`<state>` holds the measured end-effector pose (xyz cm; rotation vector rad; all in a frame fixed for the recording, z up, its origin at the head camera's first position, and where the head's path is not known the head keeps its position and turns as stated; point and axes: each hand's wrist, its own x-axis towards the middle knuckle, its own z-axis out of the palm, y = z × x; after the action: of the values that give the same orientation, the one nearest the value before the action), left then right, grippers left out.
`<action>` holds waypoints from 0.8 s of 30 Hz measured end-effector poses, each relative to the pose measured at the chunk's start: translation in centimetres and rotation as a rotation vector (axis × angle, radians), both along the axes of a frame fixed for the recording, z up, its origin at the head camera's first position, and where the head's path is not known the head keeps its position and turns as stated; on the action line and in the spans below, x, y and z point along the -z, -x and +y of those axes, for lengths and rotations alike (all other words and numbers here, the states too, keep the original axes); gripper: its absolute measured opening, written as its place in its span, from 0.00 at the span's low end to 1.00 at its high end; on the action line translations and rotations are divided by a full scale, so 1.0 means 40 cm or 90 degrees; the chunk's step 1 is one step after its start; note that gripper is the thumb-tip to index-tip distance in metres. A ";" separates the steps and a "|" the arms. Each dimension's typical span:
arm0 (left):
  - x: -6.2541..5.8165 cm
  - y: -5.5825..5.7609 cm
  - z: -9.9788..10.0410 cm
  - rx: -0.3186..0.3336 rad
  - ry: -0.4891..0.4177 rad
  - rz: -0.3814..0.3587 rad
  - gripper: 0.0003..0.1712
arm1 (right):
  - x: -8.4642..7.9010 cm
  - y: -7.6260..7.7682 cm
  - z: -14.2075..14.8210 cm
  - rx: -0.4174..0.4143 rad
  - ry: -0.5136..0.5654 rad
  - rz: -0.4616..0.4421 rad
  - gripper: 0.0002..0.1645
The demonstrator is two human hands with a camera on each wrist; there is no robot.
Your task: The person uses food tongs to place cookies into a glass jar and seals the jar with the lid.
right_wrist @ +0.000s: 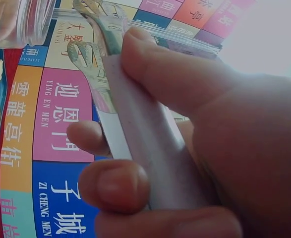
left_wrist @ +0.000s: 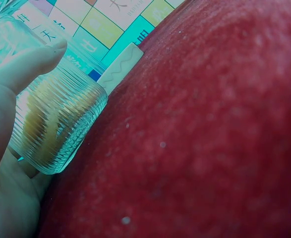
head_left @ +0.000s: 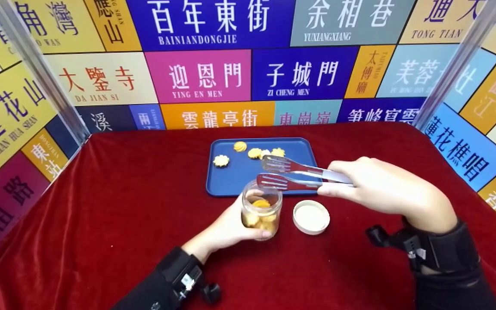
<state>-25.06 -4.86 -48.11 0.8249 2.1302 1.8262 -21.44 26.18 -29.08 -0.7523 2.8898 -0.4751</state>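
My left hand [head_left: 230,228] grips a clear ribbed glass jar [head_left: 261,224] with several yellow cookies inside; the thumb lies across its front near the base. In the left wrist view the jar [left_wrist: 61,119] looks tilted, with the thumb over its side. My right hand [head_left: 373,185] holds metal tongs [head_left: 299,176] by their pale handles. The slotted tips are apart with nothing seen between them, above and beside the jar's mouth. In the right wrist view the fingers wrap the tongs' handle [right_wrist: 145,134].
Behind the jar lies a blue tray [head_left: 230,183] with several flower-shaped cookies [head_left: 221,161] on it. A round pale lid [head_left: 311,217] sits right of the jar on the red cloth [head_left: 123,215]. Printed panels [head_left: 200,75] and clear posts [head_left: 459,64] stand at the back.
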 end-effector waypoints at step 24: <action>0.003 0.003 0.002 0.005 -0.013 0.004 0.52 | 0.088 0.136 0.047 0.208 0.070 0.030 0.35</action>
<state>-25.16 -4.78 -48.22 0.8438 2.1134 1.8472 -26.87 28.05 -32.59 -0.3049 3.0626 -0.6635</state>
